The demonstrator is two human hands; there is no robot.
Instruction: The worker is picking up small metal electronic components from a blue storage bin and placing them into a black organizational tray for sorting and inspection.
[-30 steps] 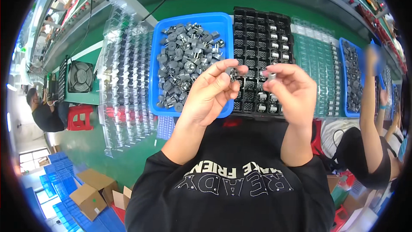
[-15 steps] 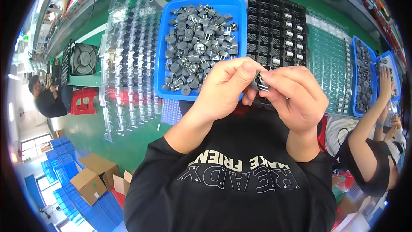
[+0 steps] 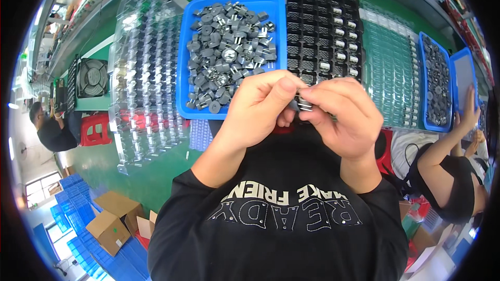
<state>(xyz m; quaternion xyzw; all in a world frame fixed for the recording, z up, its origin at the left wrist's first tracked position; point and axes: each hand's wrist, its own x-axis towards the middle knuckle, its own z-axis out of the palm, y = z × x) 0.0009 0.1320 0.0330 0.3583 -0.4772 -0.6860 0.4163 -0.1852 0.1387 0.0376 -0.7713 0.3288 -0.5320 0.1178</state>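
Observation:
Close together before my chest, my left hand (image 3: 263, 104) and my right hand (image 3: 344, 112) both have their fingers closed on one small dark grey part with metal pins (image 3: 303, 105). The fingertips cover most of it, and the pins stick out toward my right hand. Just beyond my left hand stands a blue bin (image 3: 186, 73) heaped with grey round parts with metal prongs (image 3: 229, 54). Past my right hand lies a black tray (image 3: 307, 31) with rows of pockets, and silvery cylinders (image 3: 338, 44) sit in some of its right-hand pockets.
Clear plastic trays (image 3: 146, 73) lie left of the bin, and another clear tray (image 3: 388, 62) right of the black one. Farther right stand a second blue bin (image 3: 423, 78) and a co-worker's arm (image 3: 448, 138). A fan (image 3: 92, 78) and cardboard boxes (image 3: 107, 229) are at left.
The bin, trays and both hands appear shifted to the left in view. My hands keep nearly the same grip on the small part. At far right, the co-worker's hand has moved slightly.

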